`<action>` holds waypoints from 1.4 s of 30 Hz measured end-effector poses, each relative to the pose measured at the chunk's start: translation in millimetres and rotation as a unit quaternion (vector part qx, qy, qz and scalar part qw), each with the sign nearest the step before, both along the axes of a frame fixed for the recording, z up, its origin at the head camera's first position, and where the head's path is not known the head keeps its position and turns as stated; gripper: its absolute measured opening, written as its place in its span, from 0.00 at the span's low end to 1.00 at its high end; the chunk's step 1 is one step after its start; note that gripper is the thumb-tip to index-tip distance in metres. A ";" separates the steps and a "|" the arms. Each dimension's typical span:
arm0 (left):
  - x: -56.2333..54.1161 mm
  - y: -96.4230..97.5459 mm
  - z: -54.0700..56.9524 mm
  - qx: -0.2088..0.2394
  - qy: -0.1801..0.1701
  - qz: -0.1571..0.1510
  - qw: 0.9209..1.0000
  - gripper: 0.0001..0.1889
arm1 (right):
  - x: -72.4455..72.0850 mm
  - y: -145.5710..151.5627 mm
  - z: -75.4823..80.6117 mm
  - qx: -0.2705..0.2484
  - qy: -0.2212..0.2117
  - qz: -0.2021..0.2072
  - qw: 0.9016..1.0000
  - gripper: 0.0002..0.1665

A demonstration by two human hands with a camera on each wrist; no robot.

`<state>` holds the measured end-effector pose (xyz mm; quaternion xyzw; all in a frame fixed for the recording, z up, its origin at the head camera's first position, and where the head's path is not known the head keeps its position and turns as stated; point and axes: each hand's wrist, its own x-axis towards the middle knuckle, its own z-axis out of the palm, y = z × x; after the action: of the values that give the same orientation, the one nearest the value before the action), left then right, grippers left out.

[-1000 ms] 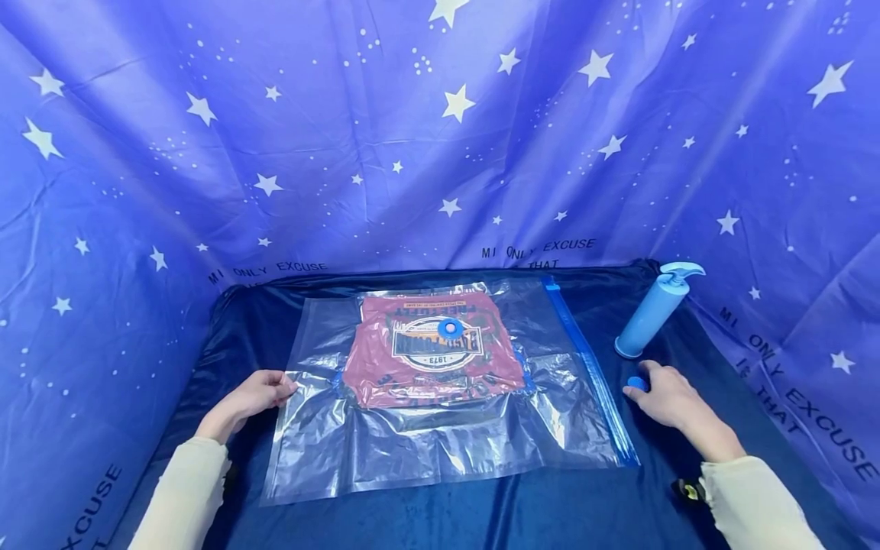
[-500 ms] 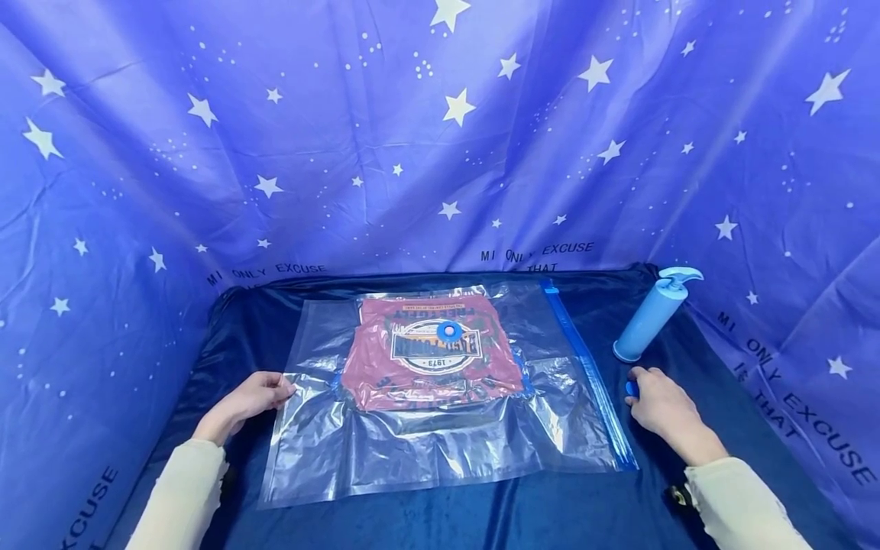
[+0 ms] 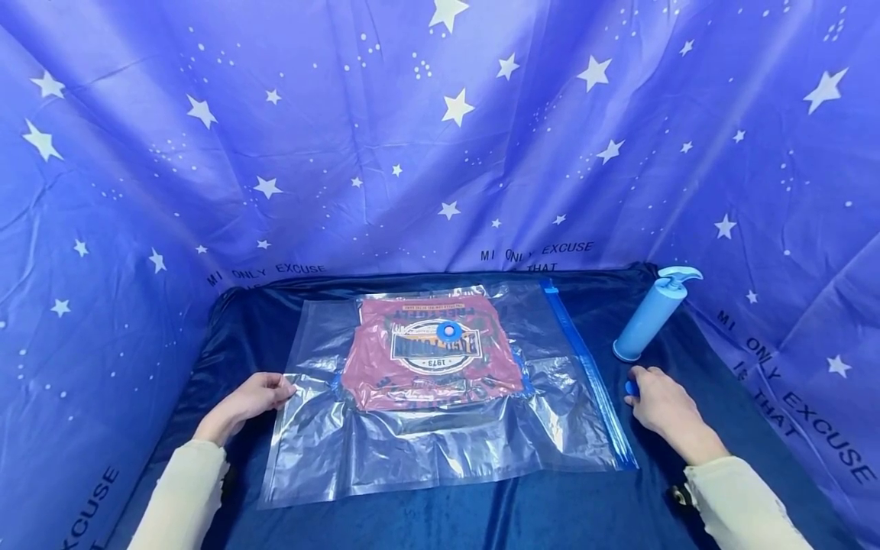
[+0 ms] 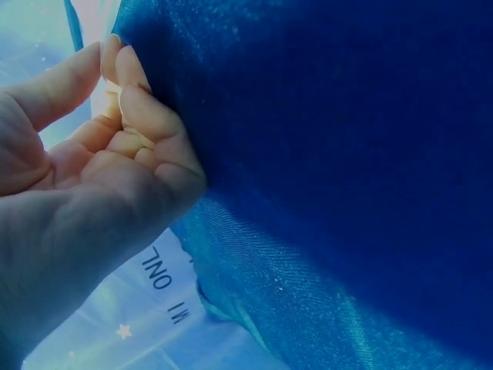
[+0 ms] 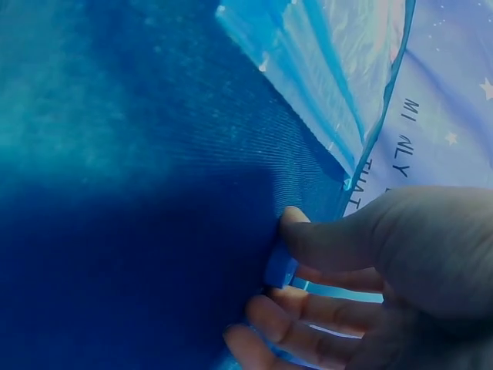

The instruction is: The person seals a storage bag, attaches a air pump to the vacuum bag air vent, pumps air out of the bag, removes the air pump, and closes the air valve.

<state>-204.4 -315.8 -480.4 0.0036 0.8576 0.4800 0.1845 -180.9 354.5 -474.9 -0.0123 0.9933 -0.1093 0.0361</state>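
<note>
A clear vacuum storage bag (image 3: 440,447) lies flat, with a folded dark-pink printed garment (image 3: 371,367) inside. Over the garment sits the bag's round blue valve (image 3: 449,331), uncapped, its centre pale. My left hand (image 3: 250,399) pinches the bag's left edge between thumb and fingertips; the left wrist view shows the thumb meeting the forefinger. To the right of the bag, my right hand (image 3: 667,409) holds a small blue cap (image 5: 281,266) between thumb and fingers, low over the cloth. Just beyond that hand a light-blue hand pump (image 3: 649,317) stands upright.
A blue zip strip (image 3: 591,367) runs along the bag's right side. Dark blue cloth (image 3: 467,512) covers the table. Purple curtains with stars and lettering (image 3: 385,114) enclose the back and both sides.
My right hand has closed its thumb and fingers on the blue cap and shifted slightly. My left hand stays at the bag's edge. The bag and pump have not moved.
</note>
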 end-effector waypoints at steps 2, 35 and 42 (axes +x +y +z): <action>-0.2 -0.6 -0.7 0.005 0.000 0.000 1.000 0.14 | -0.1 0.5 -0.3 0.001 0.000 0.004 1.000 0.20; 0.5 -0.2 -1.7 0.004 0.008 0.007 1.000 0.14 | -4.1 4.2 0.2 -0.023 -0.007 0.004 1.000 0.16; 0.8 0.2 -0.2 -0.002 0.004 0.006 1.000 0.13 | -2.9 6.4 4.7 -0.036 -0.022 -0.006 0.999 0.17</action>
<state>-203.6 -315.6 -480.6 0.0004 0.8593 0.4796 0.1778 -183.8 360.9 -470.3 -0.0052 0.9876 -0.1459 0.0572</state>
